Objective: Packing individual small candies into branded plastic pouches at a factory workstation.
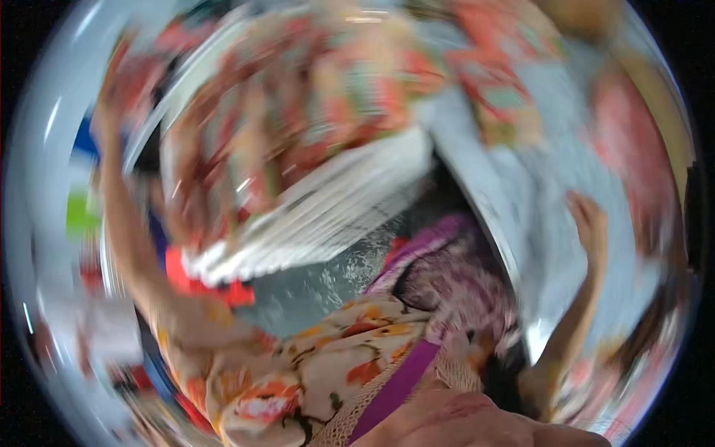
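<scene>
Motion smears much of the head view. My left arm stretches up along the left side, and my left hand (pixel 115 74) is blurred beside a reddish thing (pixel 141 78); its fingers do not show clearly. On the right, my right hand (pixel 590 221) is raised over or against a pale blue-grey surface (pixel 547 194). Its fingers are smeared too, and no held thing can be made out. Between my arms is a heap of red, orange and pale pieces (pixel 320 89), too blurred to name. A white ridged edge (pixel 335 197) runs along the heap's near side.
Below the white edge shows a grey speckled floor (pixel 305 287), with a red thing (pixel 197 276) at its left. A patterned purple cloth (pixel 454 272) hangs near my body. More reddish things (pixel 629 141) lie at the far right. White and green shapes (pixel 78 208) stand at the left.
</scene>
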A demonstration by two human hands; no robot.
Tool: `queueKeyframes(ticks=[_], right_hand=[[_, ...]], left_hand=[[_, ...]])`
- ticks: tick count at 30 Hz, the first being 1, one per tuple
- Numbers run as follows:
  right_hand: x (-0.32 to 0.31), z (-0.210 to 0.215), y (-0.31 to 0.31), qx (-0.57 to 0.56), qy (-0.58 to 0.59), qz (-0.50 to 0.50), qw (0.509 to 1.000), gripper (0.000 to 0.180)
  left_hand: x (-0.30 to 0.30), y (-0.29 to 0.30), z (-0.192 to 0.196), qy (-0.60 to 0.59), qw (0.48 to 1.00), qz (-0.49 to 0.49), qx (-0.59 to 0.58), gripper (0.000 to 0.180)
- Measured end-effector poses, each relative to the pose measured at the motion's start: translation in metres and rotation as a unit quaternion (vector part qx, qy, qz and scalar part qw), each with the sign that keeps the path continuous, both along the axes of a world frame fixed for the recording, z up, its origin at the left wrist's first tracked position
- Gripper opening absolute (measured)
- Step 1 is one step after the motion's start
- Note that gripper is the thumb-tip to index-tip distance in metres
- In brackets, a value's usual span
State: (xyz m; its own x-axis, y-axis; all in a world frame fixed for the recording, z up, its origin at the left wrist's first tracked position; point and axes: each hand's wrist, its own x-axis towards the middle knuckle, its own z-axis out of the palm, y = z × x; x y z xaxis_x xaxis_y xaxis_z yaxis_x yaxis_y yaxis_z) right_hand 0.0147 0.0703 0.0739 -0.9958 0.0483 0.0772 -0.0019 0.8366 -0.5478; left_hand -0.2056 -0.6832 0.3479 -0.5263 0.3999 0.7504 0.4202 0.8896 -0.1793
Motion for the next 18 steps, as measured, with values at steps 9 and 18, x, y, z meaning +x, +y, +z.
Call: queueKeyframes(ticks=[9,18], right_hand=[[0.05,-0.078,0.243,0.161,0.2,-0.309,0.916,0.026],[0.003,-0.066,0.375,0.194,-0.071,-0.357,0.911,0.035]], left_hand=[[0.036,0.013,-0.099,-0.432,0.889,0.042,0.149,0.051],[0.065,0.108,0.005,-0.247,0.933,0.025,0.259,0.037]])
